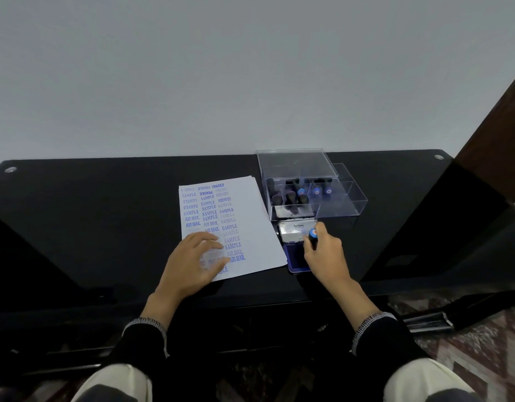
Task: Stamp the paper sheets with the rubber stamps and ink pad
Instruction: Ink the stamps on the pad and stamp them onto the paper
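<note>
Pressing down over the open ink pad (294,261), the right hand (324,253) has its grip curled round the dark handle of a rubber stamp (313,237), whose blue cap faces up toward the camera. The stamp stands roughly upright, tilted a little toward the person, its rubber face hidden below the fingers, so whether it touches the blue pad cannot be told. The pad's lid (297,230) is hinged back on the far side.

The paper sheets (259,227) lie just to the left of the pad, their right edge close beside it, long axis running away from the person with a slight lean. Blue SAMPLE, AIR MAIL and FRAGILE marks fill most of the top sheet. The left hand (195,256) rests flat on the near part of the stack, fingers spread and straight, holding it down.

The coming move probably turns on a short carry leftward from the pad to the paper, and the right hand, with the stamp already in it, is the nearer one.

Beyond the pad, a clear plastic box (349,195) on the black bench (105,198) holds the other stamps (291,195).
</note>
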A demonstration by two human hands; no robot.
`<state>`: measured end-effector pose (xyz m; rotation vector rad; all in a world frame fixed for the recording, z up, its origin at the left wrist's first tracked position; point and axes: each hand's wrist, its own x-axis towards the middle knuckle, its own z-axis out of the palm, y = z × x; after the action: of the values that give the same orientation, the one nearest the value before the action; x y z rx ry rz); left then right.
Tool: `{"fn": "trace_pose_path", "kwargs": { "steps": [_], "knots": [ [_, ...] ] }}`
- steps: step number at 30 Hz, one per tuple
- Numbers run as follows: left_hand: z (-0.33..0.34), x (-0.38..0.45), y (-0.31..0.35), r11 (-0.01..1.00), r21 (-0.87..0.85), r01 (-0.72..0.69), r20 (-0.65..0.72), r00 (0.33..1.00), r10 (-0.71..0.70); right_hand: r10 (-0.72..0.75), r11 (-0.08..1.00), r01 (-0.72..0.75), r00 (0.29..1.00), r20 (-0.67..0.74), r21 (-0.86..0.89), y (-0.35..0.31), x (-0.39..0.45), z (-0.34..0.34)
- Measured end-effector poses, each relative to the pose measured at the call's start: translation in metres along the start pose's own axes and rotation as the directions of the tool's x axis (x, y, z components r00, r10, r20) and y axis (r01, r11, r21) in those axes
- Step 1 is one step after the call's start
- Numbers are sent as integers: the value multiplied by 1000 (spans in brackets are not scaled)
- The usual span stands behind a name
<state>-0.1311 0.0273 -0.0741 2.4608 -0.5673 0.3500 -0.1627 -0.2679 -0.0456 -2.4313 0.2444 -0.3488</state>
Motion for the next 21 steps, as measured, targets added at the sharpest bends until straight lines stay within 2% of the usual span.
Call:
{"fn": "trace_pose_path", "kwargs": {
  "steps": [3,6,8,11,15,21],
  "knots": [
    [-3,-3,2,999,-8,-37,66,997,38,41,993,-33,997,-69,112,-2,-7,-1],
    [-2,-7,2,998,-9,-59,103,993,59,116,933,-40,974,-194,358,-18,-25,4],
    [0,-8,1,996,20,-90,118,989,87,143,868,-21,967,-210,496,-35,-38,9],
    [1,-8,0,995,36,-93,138,987,87,161,789,-24,972,-169,614,-52,-50,21],
    [2,-7,0,997,46,-61,132,990,55,216,698,-117,975,-52,706,-54,-52,37],
    [4,-5,-2,997,71,-22,114,993,14,203,717,-123,978,-37,686,-47,-47,35]
  ]
}}
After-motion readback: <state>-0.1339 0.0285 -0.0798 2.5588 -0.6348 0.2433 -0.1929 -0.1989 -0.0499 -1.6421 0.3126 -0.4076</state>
